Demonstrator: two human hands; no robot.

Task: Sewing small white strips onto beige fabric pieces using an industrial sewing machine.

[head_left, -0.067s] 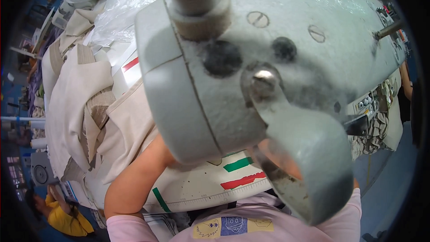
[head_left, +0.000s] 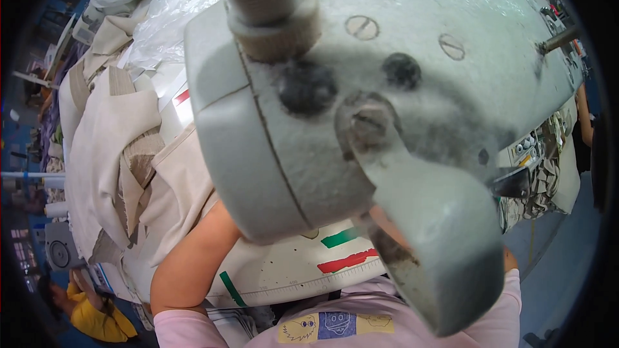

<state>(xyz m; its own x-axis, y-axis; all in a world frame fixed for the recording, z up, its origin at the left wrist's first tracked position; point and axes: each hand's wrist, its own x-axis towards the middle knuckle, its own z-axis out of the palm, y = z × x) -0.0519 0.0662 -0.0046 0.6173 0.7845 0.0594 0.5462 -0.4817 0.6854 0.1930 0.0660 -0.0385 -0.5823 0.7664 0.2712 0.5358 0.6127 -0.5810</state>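
Observation:
A large pale-green sewing machine head fills the middle of the view and hides both my hands. My bare left forearm rises from the lower left and passes behind the machine. Of my right arm, only bits of skin show, around a curved grey metal lever on the machine's front. A beige cloth panel lies on the white table, close to my left forearm. What either hand holds or touches is hidden.
More folded beige cloth is heaped at the left, with clear plastic wrapping behind it. Green and red tape strips mark the table near its curved ruler edge. A person in yellow sits at the lower left.
The machine head appears slightly farther left and lower in the view. My left forearm has hardly moved.

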